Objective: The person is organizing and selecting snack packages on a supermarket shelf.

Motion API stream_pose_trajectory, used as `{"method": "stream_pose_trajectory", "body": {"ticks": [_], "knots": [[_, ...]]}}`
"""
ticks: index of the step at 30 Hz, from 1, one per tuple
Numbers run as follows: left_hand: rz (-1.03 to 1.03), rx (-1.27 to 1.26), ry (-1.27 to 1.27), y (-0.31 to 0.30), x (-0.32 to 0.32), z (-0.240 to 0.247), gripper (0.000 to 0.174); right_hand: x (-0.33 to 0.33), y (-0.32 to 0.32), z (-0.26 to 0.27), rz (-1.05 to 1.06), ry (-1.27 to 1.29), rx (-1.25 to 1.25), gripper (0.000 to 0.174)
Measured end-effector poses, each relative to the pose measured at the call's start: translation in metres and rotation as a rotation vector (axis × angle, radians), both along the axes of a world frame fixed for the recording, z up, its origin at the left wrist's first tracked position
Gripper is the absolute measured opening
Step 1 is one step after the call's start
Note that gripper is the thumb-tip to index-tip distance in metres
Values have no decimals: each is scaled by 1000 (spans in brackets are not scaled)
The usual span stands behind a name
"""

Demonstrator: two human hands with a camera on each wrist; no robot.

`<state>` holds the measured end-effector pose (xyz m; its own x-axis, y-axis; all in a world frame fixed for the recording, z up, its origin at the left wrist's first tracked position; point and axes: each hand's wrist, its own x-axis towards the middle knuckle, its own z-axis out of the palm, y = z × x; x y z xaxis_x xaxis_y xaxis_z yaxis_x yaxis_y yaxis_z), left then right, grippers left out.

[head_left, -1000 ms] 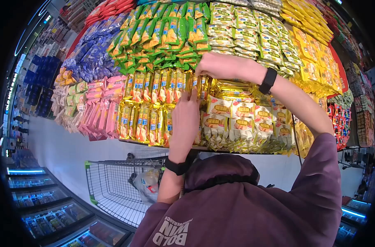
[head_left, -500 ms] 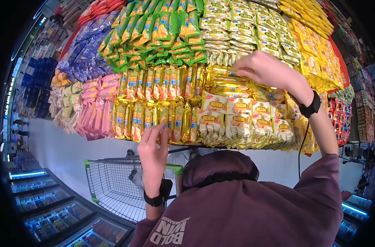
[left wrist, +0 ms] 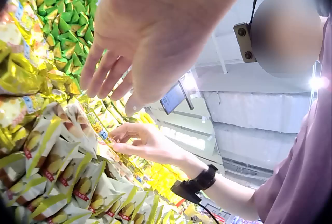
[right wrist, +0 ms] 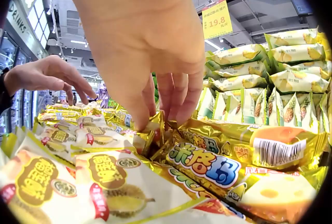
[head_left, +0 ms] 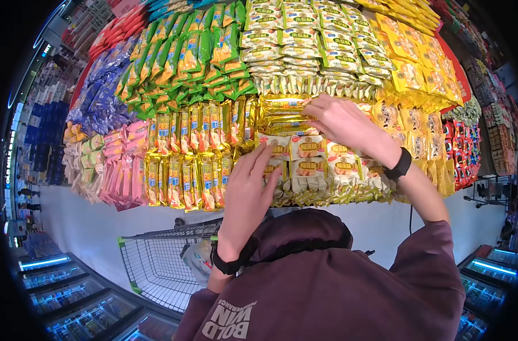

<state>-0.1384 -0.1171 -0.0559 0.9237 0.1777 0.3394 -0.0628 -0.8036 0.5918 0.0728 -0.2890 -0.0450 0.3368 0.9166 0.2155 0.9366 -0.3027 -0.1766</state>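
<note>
My right hand (head_left: 347,125) reaches over a gold-wrapped snack packet (right wrist: 153,125) and pinches its end between thumb and fingers. Other gold packets (right wrist: 207,161) with blue lettering lie flat beside it. The left hand (head_left: 245,196), fingers extended and spread, hovers over the left edge of the white packets (head_left: 310,148), which are printed with a durian. In the left wrist view its palm (left wrist: 155,32) faces the pile, and nothing lies in it. Upright gold packets (head_left: 185,182) stand in rows left of that hand.
Behind lie green packets (head_left: 193,51) and white-green packets (head_left: 296,40); yellow packets (head_left: 409,74) are at right. Pink packets (head_left: 125,170) fill the left front. A wire shopping cart (head_left: 162,267) holding a plastic bag stands below the display. A price sign (right wrist: 217,19) hangs above.
The left hand has moved right, from the upright gold packets to the white packets' edge. The right hand first went right to the flat gold packets, then lowered slightly. The view has shifted right.
</note>
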Motion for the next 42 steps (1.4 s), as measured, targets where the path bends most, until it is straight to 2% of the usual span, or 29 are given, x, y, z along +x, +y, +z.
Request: {"method": "stream_pose_trajectory", "body": {"ticks": [6,9,14,18,25,26,29,30,33,34,37,38,41,42], "knots": [[-75,150,-13,-11,37,-10,51,1,-7,-4,25,17,71,15],[-86,222,11,-19,51,-15,54,10,-20,11,-16,59,164,16],[-99,284,47,-27,58,-17,58,33,-62,49,-138,104,-92,21],[-84,301,81,-35,62,-18,60,34,-73,28,-82,50,-98,18],[-98,256,90,-49,61,-14,61,45,-55,33,-130,126,-231,20],[-126,257,94,-54,61,-12,62,44,-53,31,-148,79,-175,26],[-201,248,106,-62,56,-10,63,37,-42,43,-342,245,-113,27],[-223,237,105,-63,54,-11,63,40,-40,42,-334,248,0,29],[-271,230,97,-64,51,-13,62,39,-39,57,-331,562,323,36],[-285,230,93,-65,50,-14,61,36,-39,66,-340,732,401,36],[-354,210,97,-67,46,-16,58,28,-46,97,-408,946,585,29],[-375,210,98,-69,45,-17,58,26,-52,108,-320,894,673,25],[-437,201,97,-76,43,-18,56,4,-87,151,-277,1017,844,26],[-457,194,96,-77,42,-18,56,2,-95,146,-378,838,786,23]]}}
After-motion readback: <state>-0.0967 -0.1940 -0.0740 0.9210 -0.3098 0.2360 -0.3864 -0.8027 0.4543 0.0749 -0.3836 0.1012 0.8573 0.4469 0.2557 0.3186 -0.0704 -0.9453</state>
